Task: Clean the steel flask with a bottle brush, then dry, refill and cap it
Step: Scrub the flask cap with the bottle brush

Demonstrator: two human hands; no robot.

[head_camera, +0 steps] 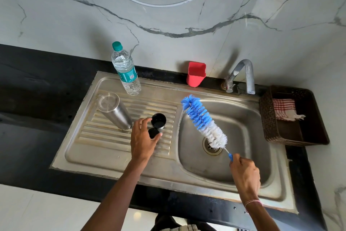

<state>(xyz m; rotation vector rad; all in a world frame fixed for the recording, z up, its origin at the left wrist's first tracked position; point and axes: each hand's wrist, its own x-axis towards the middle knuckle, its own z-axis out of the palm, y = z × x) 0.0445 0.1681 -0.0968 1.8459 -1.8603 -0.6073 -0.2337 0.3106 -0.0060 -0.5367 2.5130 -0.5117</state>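
Observation:
The steel flask (113, 111) stands upside down on the ribbed drainboard (104, 137) of the sink, mouth hidden. Just right of it sits a black cup-shaped cap (158, 120), open side up. My left hand (143, 141) reaches over the drainboard, and its thumb and fingers curl round a small black stopper (153, 133) right below that cap. My right hand (244, 174) grips the thin blue handle of the bottle brush (203, 121). The brush's blue and white bristles slant up and left above the sink basin (243, 129).
A sealed plastic water bottle (125, 70) stands at the back of the drainboard. A red holder (196, 76) and the tap (243, 75) sit behind the basin. On the black counter at right, a brown basket (271, 124) holds a checked cloth (284, 109).

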